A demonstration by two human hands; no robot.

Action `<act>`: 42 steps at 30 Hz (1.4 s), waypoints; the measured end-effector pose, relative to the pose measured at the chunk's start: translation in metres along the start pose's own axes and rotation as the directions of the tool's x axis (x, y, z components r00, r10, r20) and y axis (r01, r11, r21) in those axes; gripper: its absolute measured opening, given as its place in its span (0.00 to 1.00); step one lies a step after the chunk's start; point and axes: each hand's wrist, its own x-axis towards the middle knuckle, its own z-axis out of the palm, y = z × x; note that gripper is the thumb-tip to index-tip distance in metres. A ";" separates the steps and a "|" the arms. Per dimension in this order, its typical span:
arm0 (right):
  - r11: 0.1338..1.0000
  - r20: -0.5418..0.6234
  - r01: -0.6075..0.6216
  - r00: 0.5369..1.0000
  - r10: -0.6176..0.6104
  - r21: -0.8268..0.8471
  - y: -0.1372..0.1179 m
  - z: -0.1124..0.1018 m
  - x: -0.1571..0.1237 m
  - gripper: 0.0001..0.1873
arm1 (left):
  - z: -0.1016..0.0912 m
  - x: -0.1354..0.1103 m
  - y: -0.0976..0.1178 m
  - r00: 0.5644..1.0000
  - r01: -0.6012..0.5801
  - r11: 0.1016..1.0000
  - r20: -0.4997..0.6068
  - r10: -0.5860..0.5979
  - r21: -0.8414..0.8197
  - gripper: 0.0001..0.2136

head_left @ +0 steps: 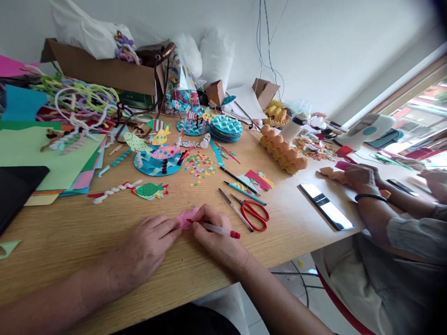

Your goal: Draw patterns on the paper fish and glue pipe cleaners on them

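My right hand [220, 242] is gripping a slim translucent red-ended pen [217, 228]; immediately leftward, my left hand [148, 245], fingers extended, is steadying a pink dotted paper piece [184, 218].

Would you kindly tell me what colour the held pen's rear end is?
Red: the pen's rear end shows best in the head view.

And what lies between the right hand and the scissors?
The head view shows a loose pen there; the red pen in the right hand also juts in.
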 end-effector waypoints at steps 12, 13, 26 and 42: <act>0.999 0.004 -0.023 1.000 0.023 -0.036 0.000 0.005 0.002 0.07 | 0.001 -0.002 -0.003 0.997 -0.018 1.000 0.072 0.017 0.010 0.24; 0.999 0.003 -0.019 1.000 0.019 -0.045 0.001 0.005 0.002 0.07 | 0.001 -0.002 -0.003 0.998 -0.015 1.000 0.069 0.014 0.008 0.24; 0.996 -0.010 -0.019 1.000 0.018 -0.088 0.003 0.005 0.003 0.07 | 0.003 -0.001 0.000 1.000 -0.001 1.000 0.004 0.001 0.004 0.24; 0.999 -0.017 -0.036 0.999 0.036 0.001 -0.003 0.003 0.003 0.07 | 0.008 -0.005 0.001 0.999 0.051 0.998 0.012 -0.050 -0.032 0.25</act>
